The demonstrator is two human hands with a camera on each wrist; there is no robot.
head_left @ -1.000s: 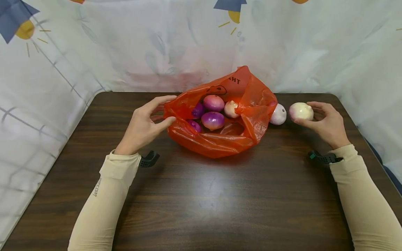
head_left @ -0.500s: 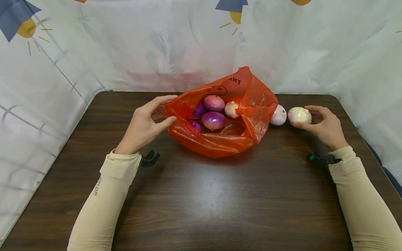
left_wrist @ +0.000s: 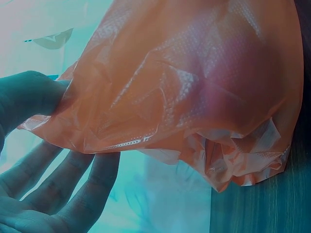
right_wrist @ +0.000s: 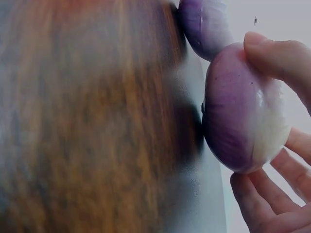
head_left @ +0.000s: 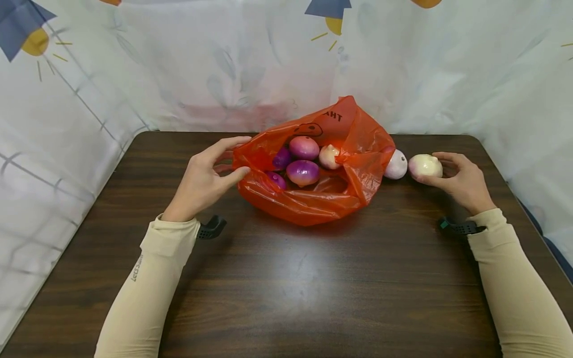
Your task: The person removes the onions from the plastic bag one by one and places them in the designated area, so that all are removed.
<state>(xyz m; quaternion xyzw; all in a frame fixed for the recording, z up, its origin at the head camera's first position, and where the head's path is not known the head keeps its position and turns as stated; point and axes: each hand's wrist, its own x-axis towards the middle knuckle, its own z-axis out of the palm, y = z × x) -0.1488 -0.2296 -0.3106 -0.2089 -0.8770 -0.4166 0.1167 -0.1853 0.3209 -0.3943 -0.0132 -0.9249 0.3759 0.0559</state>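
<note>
A red plastic bag (head_left: 309, 211) lies with its mouth spread towards me, several purple onions (head_left: 303, 172) and a paler onion (head_left: 329, 156) inside. My left hand (head_left: 203, 176) holds the bag's left edge between thumb and fingers; the left wrist view shows the thin plastic (left_wrist: 126, 102) stretched there. To the right of the bag, my right hand (head_left: 467, 184) grips a white and purple onion (head_left: 424, 166), thumb on one side and fingers on the other. Beside it a pale onion (head_left: 396, 165) sits against the bag. These two onions adjoin in the right wrist view.
The dark wood table (head_left: 286, 293) extends from the bag towards me. A white patterned curtain (head_left: 179, 64) hangs behind the table and along both sides. A black band (head_left: 212, 227) is on the left wrist, another (head_left: 463, 226) on the right.
My right hand has brought the onion slightly left and down, closer to the pale onion beside the bag. The left hand and the bag have stayed in place.
</note>
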